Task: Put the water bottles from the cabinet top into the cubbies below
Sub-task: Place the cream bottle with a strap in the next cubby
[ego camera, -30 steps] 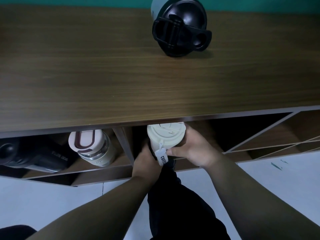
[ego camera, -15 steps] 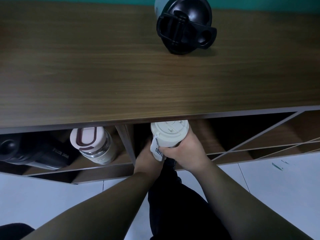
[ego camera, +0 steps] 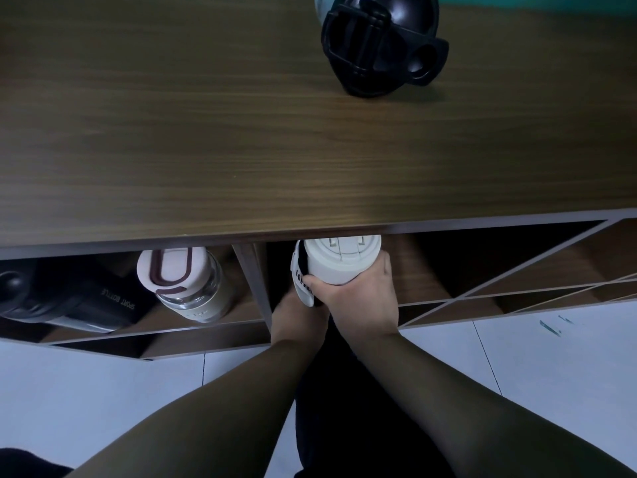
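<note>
A cream coffee cup (ego camera: pixel 339 258) with a white strap stands at the mouth of the middle cubby, its lid partly under the cabinet top (ego camera: pixel 206 132). My right hand (ego camera: pixel 362 298) is wrapped around its body. My left hand (ego camera: pixel 296 315) sits low at the cup's left side, by the strap; its fingers are hidden. A teal bottle with a black lid (ego camera: pixel 379 46) stands on the cabinet top at the back. In the left cubby rest a clear bottle with a pink lid (ego camera: pixel 186 281) and a black sport bottle (ego camera: pixel 69 298).
A vertical divider (ego camera: pixel 255 284) separates the left cubby from the middle one. To the right are open cubbies with diagonal dividers (ego camera: pixel 517 270). White tiled floor (ego camera: pixel 517 357) lies below, and dark trousers show between my arms.
The cream cup has moved up and deeper under the cabinet top's edge, carried by both hands. The view has shifted slightly, so the black-lidded bottle appears further right.
</note>
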Demonstrator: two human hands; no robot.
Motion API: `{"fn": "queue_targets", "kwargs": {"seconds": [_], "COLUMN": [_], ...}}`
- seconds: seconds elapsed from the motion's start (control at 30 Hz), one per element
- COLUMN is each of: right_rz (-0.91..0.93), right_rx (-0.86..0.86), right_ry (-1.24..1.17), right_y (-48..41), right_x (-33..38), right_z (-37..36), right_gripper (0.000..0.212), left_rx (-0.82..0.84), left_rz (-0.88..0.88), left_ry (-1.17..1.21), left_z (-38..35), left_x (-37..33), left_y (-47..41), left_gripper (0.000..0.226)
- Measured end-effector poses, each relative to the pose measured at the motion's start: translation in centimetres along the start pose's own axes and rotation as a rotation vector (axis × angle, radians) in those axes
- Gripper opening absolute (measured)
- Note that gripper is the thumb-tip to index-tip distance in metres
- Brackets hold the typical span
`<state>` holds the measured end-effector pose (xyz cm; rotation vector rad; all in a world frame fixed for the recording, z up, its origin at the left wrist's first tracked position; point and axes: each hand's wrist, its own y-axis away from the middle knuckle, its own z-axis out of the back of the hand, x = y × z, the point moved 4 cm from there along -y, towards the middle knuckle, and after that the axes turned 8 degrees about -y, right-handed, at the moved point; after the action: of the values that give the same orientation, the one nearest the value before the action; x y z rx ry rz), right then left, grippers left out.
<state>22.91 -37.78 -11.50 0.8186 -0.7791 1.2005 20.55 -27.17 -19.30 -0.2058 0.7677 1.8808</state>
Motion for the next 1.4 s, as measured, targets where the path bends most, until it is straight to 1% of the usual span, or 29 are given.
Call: {"fn": "queue_targets", "kwargs": {"seconds": [0.1, 0.23, 0.37, 0.43, 0.5, 0.63, 0.7, 0.8, 0.87, 0.93, 1.03, 1.13, 1.2, 1.23, 1.3, 1.4], "right_rz": [-0.003, 0.005, 0.019, 0.03, 0.034, 0.028, 0.029, 0.04, 0.044, 0.035, 0.027, -0.032, -0.081, -0.092, -0.064, 0.027], "right_rx": [-0.006, -0.007, 0.013, 0.018, 0.028, 0.035, 0.033, 0.056, 0.081, 0.107, 0.21, 0.329, 0.343, 0.343, 0.313, 0.177], "right_ry": [-0.003, -0.003, -0.004, -0.012, -0.004, -0.002, -0.002, 0.018, 0.053, 0.094, 0.198, 0.243, 0.201, 0.17, 0.108, -0.022], "right_y": [0.1, 0.1, 0.4, 0.5, 0.4, 0.4, 0.4, 0.3, 0.3, 0.6, 1.6, 3.1, 4.0, 4.5, 5.5, 7.4], "right_x": [0.0, -0.1, -0.4, -0.6, -0.7, -0.8, -0.9, -0.9, -0.9, -1.0, -1.5, -2.4, -2.6, -2.5, -1.7, 1.6], "right_z": [-0.1, -0.2, 0.0, 0.2, 0.2, 0.2, 0.2, 0.2, 0.5, 1.2, 2.3, 3.6, 4.8, 5.5, 7.1, 9.6], "right_gripper": [0.093, 0.093, 0.095, 0.096, 0.096, 0.096, 0.097, 0.099, 0.102, 0.107, 0.111, 0.114, 0.106, 0.098, 0.077, 0.041], "left_rx": [0.004, -0.017, -0.004, -0.005, -0.01, -0.008, -0.002, 0.028, 0.034, 0.009, 0.017, 0.088, 0.131, 0.146, 0.143, 0.136], "left_rz": [-0.014, -0.012, -0.036, -0.027, -0.028, -0.04, -0.032, -0.039, -0.055, -0.063, -0.102, -0.029, 0.044, 0.061, 0.059, -0.004], "left_ry": [-0.019, 0.034, 0.038, 0.102, 0.11, 0.111, 0.143, 0.216, 0.33, 0.421, 0.475, 0.61, 0.68, 0.675, 0.657, 0.718], "left_z": [0.1, 0.5, 0.2, 0.5, 0.6, 0.6, 0.5, 0.4, 0.7, 1.4, 2.2, 2.6, 2.8, 3.2, 4.5, 7.3], "left_x": [0.1, 0.0, 0.2, 0.2, 0.2, 0.1, 0.3, 0.5, 0.5, 0.8, 1.5, 2.5, 3.4, 3.7, 3.9, 3.2], "left_y": [0.0, 0.3, 0.5, 0.7, 0.8, 0.9, 0.8, 0.8, 1.2, 1.8, 3.1, 5.5, 7.2, 8.1, 9.6, 11.1], "left_gripper": [0.009, 0.01, 0.011, 0.007, 0.005, 0.009, 0.017, 0.019, 0.035, 0.044, 0.061, 0.06, 0.071, 0.072, 0.066, 0.046]}}
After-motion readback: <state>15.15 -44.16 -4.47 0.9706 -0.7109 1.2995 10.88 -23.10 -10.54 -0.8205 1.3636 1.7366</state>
